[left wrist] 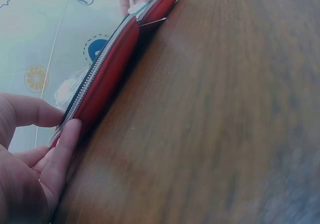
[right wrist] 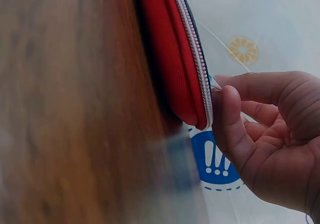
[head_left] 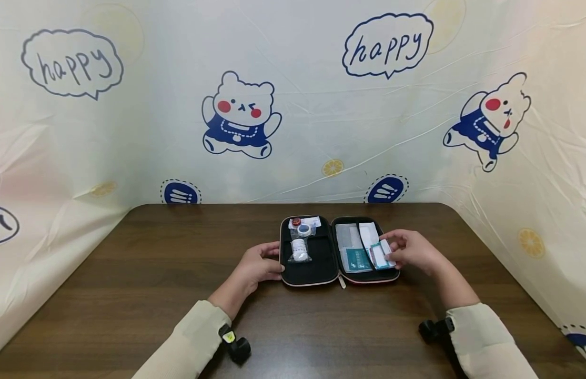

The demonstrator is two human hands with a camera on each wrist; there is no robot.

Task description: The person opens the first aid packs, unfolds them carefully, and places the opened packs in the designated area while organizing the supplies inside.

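A zippered first-aid case (head_left: 323, 266) lies unfolded on the table, red outside (left wrist: 112, 66) and black within. My left hand (head_left: 257, 267) grips its left edge between thumb and fingers. At the right half, my right hand (head_left: 414, 251) pinches a small white-and-teal packet (head_left: 380, 256) by its edge; the fingers partly cover it. Beside that packet are a teal packet (head_left: 358, 259) and white sheets (head_left: 348, 235), crossed by a black elastic strap (head_left: 363, 241). The left half holds a bagged white roll (head_left: 300, 249), a small white ring-shaped roll (head_left: 304, 230) and a small red item (head_left: 296, 221).
The brown wooden table (head_left: 179, 252) extends around the case. A zipper pull (head_left: 342, 282) hangs at the case's near middle edge. Behind the table hangs a printed cloth (head_left: 312, 121) with bear drawings. A black wrist camera (head_left: 240, 349) sits on each sleeve.
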